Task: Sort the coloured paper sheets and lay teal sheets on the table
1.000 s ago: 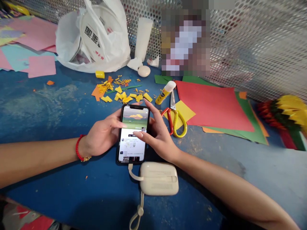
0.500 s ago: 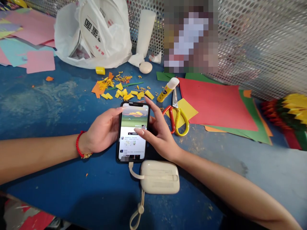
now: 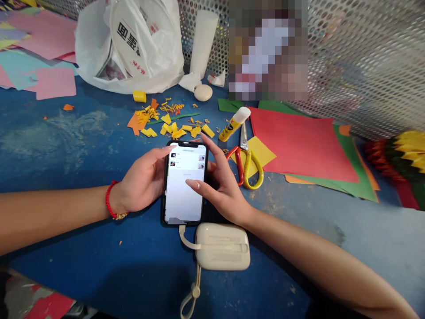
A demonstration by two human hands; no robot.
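Note:
A smartphone (image 3: 184,195) in a black case is held upright between both hands, its screen lit and mostly white. My left hand (image 3: 144,179) grips its left edge, thumb at the upper corner and the other fingers hidden behind. On the right side my right hand (image 3: 223,188) holds the phone, with its thumb over the middle of the screen. A short cable runs from the phone's bottom to a cream power bank (image 3: 222,259), which lies on the table with a wrist strap hanging toward me. A red bracelet (image 3: 112,201) circles my left wrist.
Beyond the phone lie yellow paper scraps (image 3: 172,128), a glue stick (image 3: 235,124) and scissors (image 3: 247,164). Coloured sheets (image 3: 305,146) are stacked to the right. A white plastic bag (image 3: 96,53) stands against the perforated metal panel (image 3: 365,53). A pleated paper flower (image 3: 411,148) sits far right.
The phone's screen has switched from a page with a picture banner to a mostly white page with two short entries. Both hands keep their hold; the view has shifted slightly.

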